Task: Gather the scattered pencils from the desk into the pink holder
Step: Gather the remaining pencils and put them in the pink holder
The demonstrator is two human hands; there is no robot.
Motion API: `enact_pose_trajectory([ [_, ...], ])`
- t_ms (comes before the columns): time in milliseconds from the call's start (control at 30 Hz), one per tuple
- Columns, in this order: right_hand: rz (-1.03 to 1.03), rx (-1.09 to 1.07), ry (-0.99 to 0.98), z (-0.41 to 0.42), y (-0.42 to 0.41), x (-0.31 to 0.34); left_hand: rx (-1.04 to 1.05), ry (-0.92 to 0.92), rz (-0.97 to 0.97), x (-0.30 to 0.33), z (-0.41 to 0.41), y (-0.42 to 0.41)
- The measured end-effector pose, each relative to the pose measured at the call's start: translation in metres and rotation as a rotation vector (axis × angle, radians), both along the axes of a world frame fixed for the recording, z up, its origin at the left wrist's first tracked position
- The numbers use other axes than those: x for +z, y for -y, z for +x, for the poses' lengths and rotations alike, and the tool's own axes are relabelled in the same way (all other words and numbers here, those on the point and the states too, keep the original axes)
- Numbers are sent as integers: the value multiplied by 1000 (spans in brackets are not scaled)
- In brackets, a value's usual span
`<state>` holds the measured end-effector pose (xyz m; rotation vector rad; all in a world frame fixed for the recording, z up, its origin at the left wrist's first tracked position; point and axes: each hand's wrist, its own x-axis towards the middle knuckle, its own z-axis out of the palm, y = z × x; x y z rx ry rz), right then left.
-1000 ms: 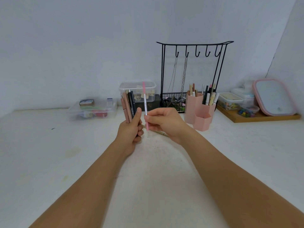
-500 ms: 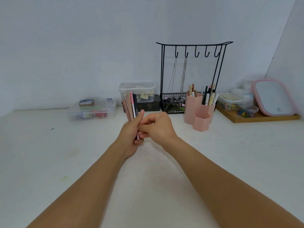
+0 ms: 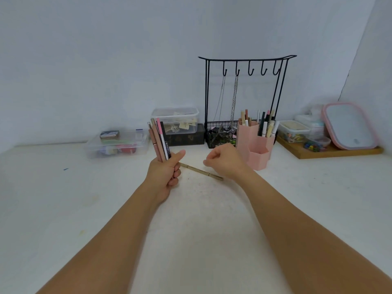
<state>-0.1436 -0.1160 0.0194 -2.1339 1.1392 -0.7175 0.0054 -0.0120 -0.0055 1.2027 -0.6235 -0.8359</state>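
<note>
Pencil bundle (image 3: 159, 141) in left grip (image 3: 164, 174)

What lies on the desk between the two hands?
Head view: one loose tan pencil lies on the desk, slanting from the left hand toward the right hand.
</note>
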Motion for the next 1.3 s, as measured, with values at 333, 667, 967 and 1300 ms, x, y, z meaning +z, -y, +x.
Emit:
enact_pose_trajectory([
  [333, -41, 53, -315, 14, 0, -17, 25, -51, 44, 4, -1, 0],
  [667, 264, 285, 403, 11, -29, 17, -88, 54, 72, 5, -12, -4],
  [967, 304, 296, 365, 9, -29, 14, -130, 111, 71, 7, -22, -5],
  [1300, 439, 321, 391, 9, -31, 18, -162, 122, 57, 5, -17, -6],
])
